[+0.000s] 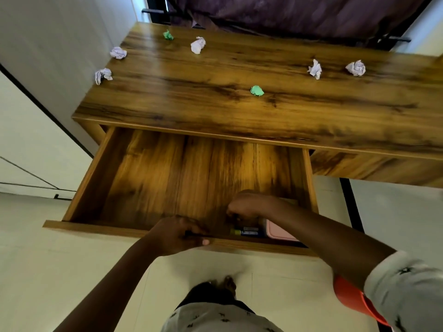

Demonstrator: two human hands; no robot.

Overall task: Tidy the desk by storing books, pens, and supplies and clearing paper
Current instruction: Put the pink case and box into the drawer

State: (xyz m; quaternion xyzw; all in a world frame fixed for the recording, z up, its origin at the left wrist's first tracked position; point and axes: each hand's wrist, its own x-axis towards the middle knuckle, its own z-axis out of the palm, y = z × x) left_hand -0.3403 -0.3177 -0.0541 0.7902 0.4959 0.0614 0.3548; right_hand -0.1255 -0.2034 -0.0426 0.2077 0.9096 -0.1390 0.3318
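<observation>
If I shove the drawer (148,178) shut with my left hand (178,236), which grips its front edge, my right hand (247,207) could get caught — it curls over the pens (247,232), pinching one or not I cannot tell. Pens lie blue and yellow in the front right corner, beside a pink case (279,232).

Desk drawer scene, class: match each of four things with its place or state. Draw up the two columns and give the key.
Column one:
1 drawer
2 nearer green paper ball
3 pink case
4 left hand

Column two:
A grips the drawer's front edge
B lies on the desktop
C pulled open
D inside the drawer, right front corner

Pairs: 1-C, 2-B, 3-D, 4-A
</observation>
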